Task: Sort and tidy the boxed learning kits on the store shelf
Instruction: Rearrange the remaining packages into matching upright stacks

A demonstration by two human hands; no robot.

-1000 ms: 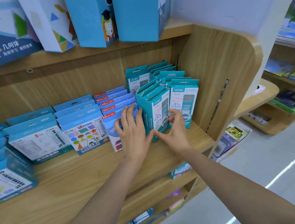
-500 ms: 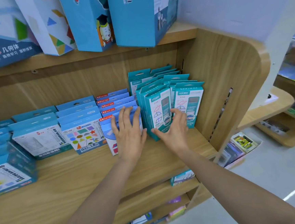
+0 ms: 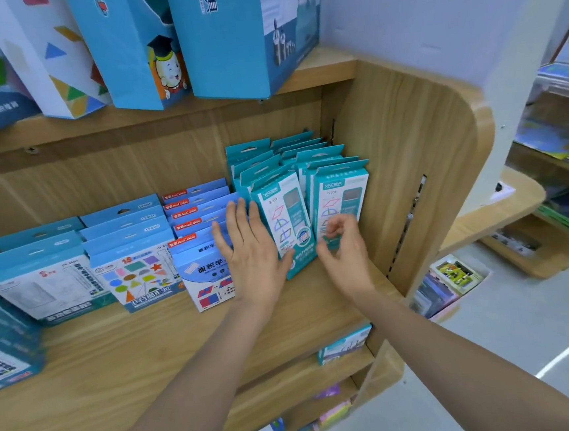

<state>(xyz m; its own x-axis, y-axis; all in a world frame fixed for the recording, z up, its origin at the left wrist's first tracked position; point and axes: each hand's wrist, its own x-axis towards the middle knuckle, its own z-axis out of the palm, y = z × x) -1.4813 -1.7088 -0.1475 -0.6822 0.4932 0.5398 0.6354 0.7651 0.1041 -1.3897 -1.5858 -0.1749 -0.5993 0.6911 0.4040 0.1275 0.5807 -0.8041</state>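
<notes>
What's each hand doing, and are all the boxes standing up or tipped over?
Left row of teal cardboard boxes: standing, front box leaning left.
Right row of teal cardboard boxes: standing upright.
Blue-and-white cardboard boxes with red labels: standing in a row.
Left hand: open, fingers straight, against the left teal row.
Right hand: fingers curled at the right teal row's front; blurred, grip unclear.

One wide-angle camera rides on the person's head, looking forward and down onto the wooden shelf (image 3: 85,387) from close by. Both forearms reach in from the bottom edge, the left hand (image 3: 252,252) and right hand (image 3: 342,248) near the centre. Tall boxes (image 3: 236,37) crowd the top edge; the aisle floor (image 3: 528,348) falls away on the right.
</notes>
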